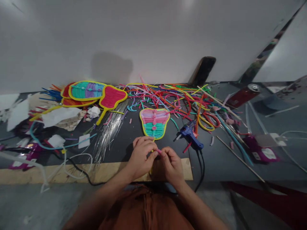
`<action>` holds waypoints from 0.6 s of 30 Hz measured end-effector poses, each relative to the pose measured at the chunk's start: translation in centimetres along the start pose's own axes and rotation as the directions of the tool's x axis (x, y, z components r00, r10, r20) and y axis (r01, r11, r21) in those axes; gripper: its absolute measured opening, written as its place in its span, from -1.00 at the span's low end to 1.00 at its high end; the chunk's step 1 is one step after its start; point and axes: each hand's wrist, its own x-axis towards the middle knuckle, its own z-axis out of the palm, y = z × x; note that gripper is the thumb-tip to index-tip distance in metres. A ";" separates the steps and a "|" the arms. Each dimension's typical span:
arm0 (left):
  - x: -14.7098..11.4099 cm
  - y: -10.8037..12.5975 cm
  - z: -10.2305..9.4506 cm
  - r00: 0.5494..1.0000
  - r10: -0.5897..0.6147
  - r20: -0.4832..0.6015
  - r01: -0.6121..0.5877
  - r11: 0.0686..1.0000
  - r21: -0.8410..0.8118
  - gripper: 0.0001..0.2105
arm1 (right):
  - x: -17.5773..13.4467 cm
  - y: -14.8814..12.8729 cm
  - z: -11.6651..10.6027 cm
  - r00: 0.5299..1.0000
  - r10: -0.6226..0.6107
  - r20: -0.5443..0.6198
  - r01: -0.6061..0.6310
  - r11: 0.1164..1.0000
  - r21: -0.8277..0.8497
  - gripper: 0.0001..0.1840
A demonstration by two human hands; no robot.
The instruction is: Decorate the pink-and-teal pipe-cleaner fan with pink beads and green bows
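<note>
In front of my body, my left hand (143, 157) and my right hand (172, 165) meet at the fingertips. Both are closed in a pinch on a short pink pipe cleaner (158, 152). A yellow stem (151, 171) shows below my left fingers, which hide part of it. Just beyond lies a flat pipe-cleaner shape (148, 127), pink and lilac above, teal below, with a yellow border and pink coils down the middle. Its lower tip reaches my left fingers; whether it joins the yellow stem is hidden.
A blue glue gun (192, 136) with a black cord lies right of my hands. Loose pipe cleaners (165, 95) pile along the wall. Finished-looking coloured shapes (113, 97) and silvery wires (109, 131) lie left. A phone (203, 71) leans on the wall; a red can (244, 95) stands right.
</note>
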 end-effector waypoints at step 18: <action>-1.4 -1.0 0.6 0.999 -0.043 -0.024 0.044 0.996 0.074 -0.83 | 0.5 -0.5 -0.8 0.991 0.058 0.122 -0.046 0.994 -0.101 -0.74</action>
